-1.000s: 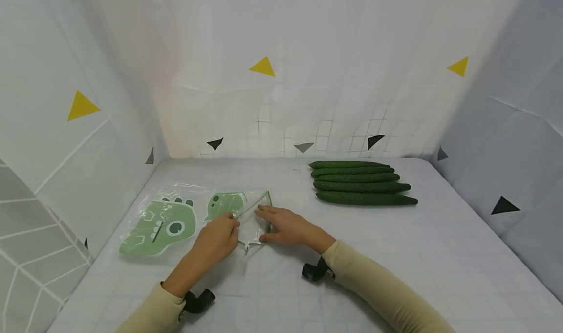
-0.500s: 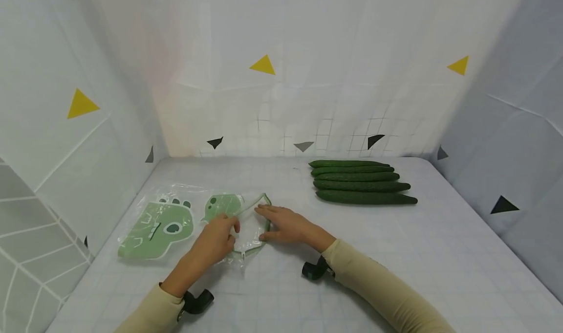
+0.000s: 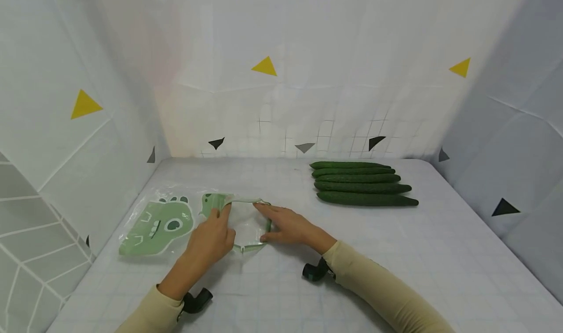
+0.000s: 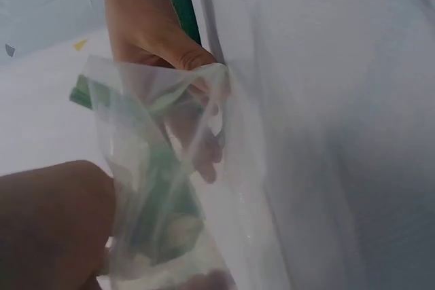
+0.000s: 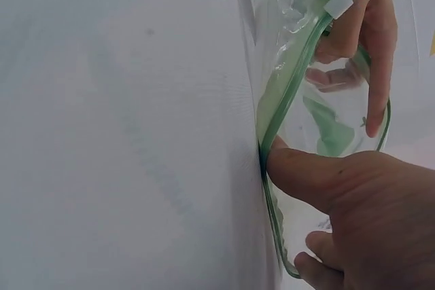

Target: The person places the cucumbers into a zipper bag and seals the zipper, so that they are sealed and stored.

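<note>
A clear slider zip bag [image 3: 248, 225] with a green dinosaur print [image 3: 171, 225] lies at the left of the table in the head view, its green-edged mouth spread apart toward the right. My left hand [image 3: 211, 237] is at the bag's left side, index finger stretched to the far rim. My right hand [image 3: 290, 228] is at the right end of the mouth, thumb and fingers spread across the rim. In the right wrist view the white slider [image 5: 338, 5] sits at one end of the green zip strip [image 5: 292, 93], and the right thumb reaches past the rim.
Several long green cucumbers [image 3: 367, 198] lie side by side at the back right of the white table [image 3: 396, 245]. White sheets with yellow and black triangles stand behind and on both sides. A dark wrist mount [image 3: 198, 301] hangs under each sleeve.
The left hand has let go of the rim it pinched, and its index finger has extended along the far rim. The bag's mouth has spread wider. The right hand has stayed nearly still.
</note>
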{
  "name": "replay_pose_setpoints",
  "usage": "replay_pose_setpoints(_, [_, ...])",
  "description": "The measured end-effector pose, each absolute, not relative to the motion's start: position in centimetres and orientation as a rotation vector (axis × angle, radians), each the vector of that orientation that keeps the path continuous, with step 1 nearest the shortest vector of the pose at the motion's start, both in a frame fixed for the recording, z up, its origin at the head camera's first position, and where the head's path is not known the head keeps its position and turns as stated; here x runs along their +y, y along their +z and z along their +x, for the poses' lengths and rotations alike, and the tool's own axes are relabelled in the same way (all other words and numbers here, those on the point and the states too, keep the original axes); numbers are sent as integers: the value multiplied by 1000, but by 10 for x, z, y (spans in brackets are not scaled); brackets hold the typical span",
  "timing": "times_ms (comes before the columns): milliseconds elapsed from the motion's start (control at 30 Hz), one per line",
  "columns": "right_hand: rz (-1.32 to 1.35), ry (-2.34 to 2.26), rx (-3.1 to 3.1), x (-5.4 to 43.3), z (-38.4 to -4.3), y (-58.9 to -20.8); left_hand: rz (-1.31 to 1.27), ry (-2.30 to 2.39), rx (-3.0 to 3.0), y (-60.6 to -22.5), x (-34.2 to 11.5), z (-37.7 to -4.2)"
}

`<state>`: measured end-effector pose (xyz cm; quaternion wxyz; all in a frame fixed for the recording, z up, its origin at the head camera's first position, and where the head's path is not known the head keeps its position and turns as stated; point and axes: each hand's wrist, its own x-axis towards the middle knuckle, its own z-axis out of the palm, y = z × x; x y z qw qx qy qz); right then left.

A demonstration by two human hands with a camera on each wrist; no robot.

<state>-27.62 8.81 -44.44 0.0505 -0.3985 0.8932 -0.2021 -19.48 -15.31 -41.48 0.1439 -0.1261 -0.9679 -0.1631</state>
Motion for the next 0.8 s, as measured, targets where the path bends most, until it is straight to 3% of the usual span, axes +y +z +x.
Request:
replay_pose_setpoints(500, [-1033, -955, 2788, 87, -278, -450, -728, -1046, -2738, -410, -154, -196])
replay_pose_setpoints(800, [-1122, -644, 2804, 86, -273, -452, -673, -924, -2649, -411, -155, -194])
